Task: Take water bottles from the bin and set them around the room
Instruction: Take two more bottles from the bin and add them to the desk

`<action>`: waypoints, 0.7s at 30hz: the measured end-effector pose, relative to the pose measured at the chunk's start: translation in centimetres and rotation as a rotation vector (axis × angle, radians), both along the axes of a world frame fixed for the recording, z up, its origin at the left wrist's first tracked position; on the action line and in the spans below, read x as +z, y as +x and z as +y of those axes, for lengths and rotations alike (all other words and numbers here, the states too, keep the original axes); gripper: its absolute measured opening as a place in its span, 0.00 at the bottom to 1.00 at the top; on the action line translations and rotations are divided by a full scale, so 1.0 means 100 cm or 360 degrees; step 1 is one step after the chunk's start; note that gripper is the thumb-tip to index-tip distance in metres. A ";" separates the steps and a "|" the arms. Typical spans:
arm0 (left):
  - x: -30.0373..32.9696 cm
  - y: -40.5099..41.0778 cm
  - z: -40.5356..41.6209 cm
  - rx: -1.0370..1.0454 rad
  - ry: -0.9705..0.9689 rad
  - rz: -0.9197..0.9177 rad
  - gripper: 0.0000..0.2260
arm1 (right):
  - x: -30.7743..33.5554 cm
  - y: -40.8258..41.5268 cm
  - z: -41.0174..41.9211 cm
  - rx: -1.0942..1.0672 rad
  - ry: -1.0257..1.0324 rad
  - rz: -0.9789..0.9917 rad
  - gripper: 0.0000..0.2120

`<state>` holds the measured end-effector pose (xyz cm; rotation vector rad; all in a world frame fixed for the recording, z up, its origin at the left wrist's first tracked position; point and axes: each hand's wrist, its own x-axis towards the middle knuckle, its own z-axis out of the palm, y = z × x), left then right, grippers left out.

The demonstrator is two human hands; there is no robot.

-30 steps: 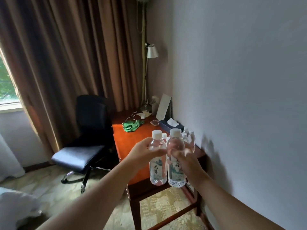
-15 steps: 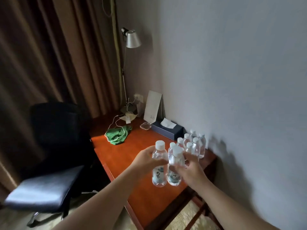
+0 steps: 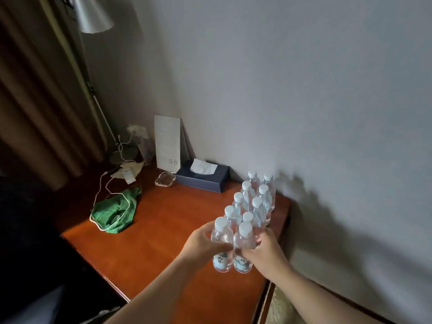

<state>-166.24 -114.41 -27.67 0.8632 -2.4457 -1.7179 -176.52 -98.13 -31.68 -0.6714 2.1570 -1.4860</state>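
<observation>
Now two small clear water bottles are held upright side by side just above the desk (image 3: pixel 168 232), at the near end of a double row of bottles (image 3: pixel 254 202) already standing by the wall. The left bottle (image 3: pixel 221 244) has the left hand (image 3: pixel 201 240) wrapped around its upper body; the right bottle (image 3: pixel 243 249) is gripped the same way by the right hand (image 3: pixel 266 250). Both bottles look full and capped, with white caps and pale labels low down — so they are probably fairly weighty for their size, with thin walls that give under a squeeze and smooth plastic that could slip. A grip around the middle, as shown, seems safest; whether their bases touch the wood cannot be told.

Beyond the row sit a dark tissue box (image 3: pixel 203 178), a leaning white card (image 3: pixel 167 142) and a glass dish (image 3: pixel 164 180). Farther left lie a green cloth (image 3: pixel 114 212) with a white cord (image 3: pixel 102 183) — and a lamp (image 3: pixel 92 15) stands by brown curtains (image 3: pixel 35 101).
</observation>
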 end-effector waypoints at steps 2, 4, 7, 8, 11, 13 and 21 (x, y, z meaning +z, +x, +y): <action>-0.010 -0.006 -0.012 -0.0070 -0.0012 -0.0023 0.20 | -0.002 0.003 -0.005 -0.0082 0.0056 0.0021 0.21; -0.020 -0.010 -0.023 -0.0134 -0.0016 -0.0052 0.22 | -0.006 0.008 -0.011 -0.0171 0.0100 0.0035 0.21; -0.037 -0.016 -0.038 -0.0160 -0.0012 -0.0066 0.26 | -0.011 0.016 -0.022 -0.0296 0.0177 0.0035 0.22; -0.043 -0.018 -0.043 -0.0161 -0.0014 -0.0069 0.28 | -0.014 0.020 -0.026 -0.0342 0.0216 0.0035 0.22; -0.060 -0.025 -0.057 -0.0263 -0.0036 -0.0083 0.29 | -0.023 0.030 -0.039 -0.0510 0.0286 0.0037 0.22; -0.068 -0.028 -0.065 -0.0345 -0.0064 -0.0076 0.28 | -0.026 0.037 -0.046 -0.0625 0.0371 -0.0008 0.26; -0.089 -0.042 -0.087 -0.0614 0.0058 0.0031 0.27 | -0.034 0.046 -0.069 -0.0924 0.0495 -0.0073 0.35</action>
